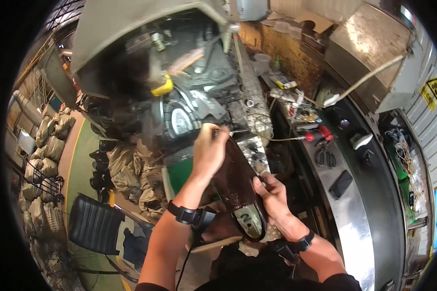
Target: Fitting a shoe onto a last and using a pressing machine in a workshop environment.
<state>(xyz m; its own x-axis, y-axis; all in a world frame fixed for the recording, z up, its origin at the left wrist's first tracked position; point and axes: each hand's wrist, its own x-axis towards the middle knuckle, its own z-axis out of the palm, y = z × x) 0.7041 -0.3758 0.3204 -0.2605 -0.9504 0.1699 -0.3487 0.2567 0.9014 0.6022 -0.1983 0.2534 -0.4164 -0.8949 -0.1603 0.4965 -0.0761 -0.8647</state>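
The dark brown shoe-shaped piece (234, 177) slants away from the body, its pale green end nearest. The right hand (273, 196) curls narrow at the piece's right edge, thumb at the rim; whether it pinches anything I cannot tell. Farther up, the left hand (211, 149) grips the far end. Black scissors (325, 156) lie rightward on the metal bench (352, 223).

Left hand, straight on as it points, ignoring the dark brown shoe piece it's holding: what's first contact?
Probably the hooded machine's cluttered grey work surface, just past the left hand; depth is unclear from this single view.
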